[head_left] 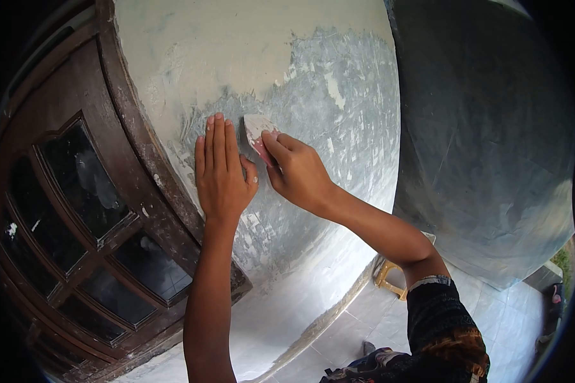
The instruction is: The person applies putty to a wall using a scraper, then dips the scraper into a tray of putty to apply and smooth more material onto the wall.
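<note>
My left hand (223, 172) lies flat against the wall (358, 108), fingers stretched upward and the thumb slightly apart. Just to its right, my right hand (300, 171) grips a putty scraper (258, 129) with a pinkish-red lower part. Its whitish, residue-covered blade points up and meets or nearly meets the wall; exact contact cannot be made out. Around both hands the wall is rough grey with white flecks and scratches. Higher up, a cream coat (223, 45) covers it, with a ragged edge just above my fingertips.
On the left is a dark brown wooden door (83, 76) with glass panes and a paint-spotted frame (153, 147). A dark grey surface (485, 127) stands on the right. Below lie a tiled floor (338, 338) and a yellowish-brown object (390, 279), perhaps a stool, partly behind my right arm.
</note>
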Motion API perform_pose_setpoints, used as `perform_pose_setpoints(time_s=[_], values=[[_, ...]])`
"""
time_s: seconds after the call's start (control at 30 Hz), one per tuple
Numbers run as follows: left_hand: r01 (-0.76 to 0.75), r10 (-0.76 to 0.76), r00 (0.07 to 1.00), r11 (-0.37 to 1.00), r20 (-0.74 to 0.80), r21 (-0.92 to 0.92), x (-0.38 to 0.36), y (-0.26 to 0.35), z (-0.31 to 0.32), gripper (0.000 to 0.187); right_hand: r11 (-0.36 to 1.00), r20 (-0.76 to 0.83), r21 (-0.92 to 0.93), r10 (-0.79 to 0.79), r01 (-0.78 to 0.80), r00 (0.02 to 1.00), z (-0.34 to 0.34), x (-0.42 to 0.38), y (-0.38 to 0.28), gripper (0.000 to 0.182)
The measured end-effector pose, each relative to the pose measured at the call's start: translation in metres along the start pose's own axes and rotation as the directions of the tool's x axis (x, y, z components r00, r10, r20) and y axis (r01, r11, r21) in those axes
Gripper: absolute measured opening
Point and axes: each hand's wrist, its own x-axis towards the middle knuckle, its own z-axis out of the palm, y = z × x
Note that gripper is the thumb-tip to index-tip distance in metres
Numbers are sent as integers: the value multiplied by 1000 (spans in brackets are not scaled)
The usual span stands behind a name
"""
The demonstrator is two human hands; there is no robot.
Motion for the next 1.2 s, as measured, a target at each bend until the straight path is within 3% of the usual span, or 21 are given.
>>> perform_pose_setpoints(time_s=[0.03, 0.1, 0.17, 0.2, 0.27, 0.37, 0.43, 0.5, 0.6, 0.7, 0.77, 0.8, 0.87, 0.93, 0.97, 1.03, 1.1, 1.2], values=[[-3, 3, 1000, 1000, -2, 4, 0, 0, 1, 65, 994, 3, 85, 66, -66, 998, -12, 11, -2, 48], [-6, 6, 1000, 1000, -3, 15, 0, 0, 0, 65, 998, -177, 43, 57, -50, 983, -27, 52, 12, 30], [-13, 13, 1000, 1000, -9, 25, 0, 1, 2, 65, 994, -238, -85, 45, -66, 970, -29, 91, 39, 21], [-16, 16, 1000, 999, -11, 32, 0, 0, 2, 66, 994, -241, -85, 47, -69, 969, -26, 101, 52, 21], [-21, 21, 1000, 999, -16, 44, 0, -1, 2, 66, 964, -227, -262, -28, -33, 974, -11, 106, 75, 19], [-15, 15, 1000, 999, -13, 31, 0, 0, 0, 66, 953, -106, -298, 27, -58, 994, 16, 50, 68, 29], [-8, 9, 1000, 999, -4, 32, 1, 0, 0, 67, 979, 1, -202, 10, -9, 1000, 16, 6, 44, 50], [-8, 8, 1000, 999, -7, 35, 1, 0, 1, 67, 1000, -6, -12, 23, -23, 1000, -4, 3, 29, 47], [-18, 18, 1000, 999, -6, 46, 0, -1, 2, 67, 998, -240, 11, 64, -63, 969, -19, 58, 55, 38], [-24, 25, 1000, 998, -18, 55, 0, 0, 3, 66, 990, -270, -107, 62, -94, 961, -19, 100, 81, 26], [-25, 26, 1000, 998, -17, 58, 0, -1, 2, 66, 959, -185, -282, -27, -27, 982, -4, 98, 92, 26], [-24, 25, 1000, 998, -17, 53, 1, 0, 2, 66, 956, -182, -289, -6, -47, 983, 8, 81, 91, 40], [-21, 21, 1000, 999, -21, 44, 1, 0, 1, 65, 963, -73, -253, 79, -95, 994, 17, 33, 68, 44], [-18, 18, 1000, 999, -16, 36, 1, 1, 1, 65, 987, 14, -158, 2, 0, 1000, 12, -9, 43, 52], [-17, 18, 1000, 999, -19, 35, 2, 1, 1, 65, 997, -19, -74, -20, 19, 1000, 3, -13, 33, 49], [-18, 19, 1000, 999, -4, 51, 1, 1, 1, 66, 996, -60, 46, 81, -78, 995, -16, 13, 33, 44], [-23, 23, 1000, 998, 0, 56, 0, 0, 2, 66, 997, -195, -9, 79, -82, 978, -28, 58, 46, 22], [-26, 26, 1000, 998, -2, 61, 0, 1, 1, 66, 992, -274, -106, 37, -68, 961, -19, 90, 70, 21]])
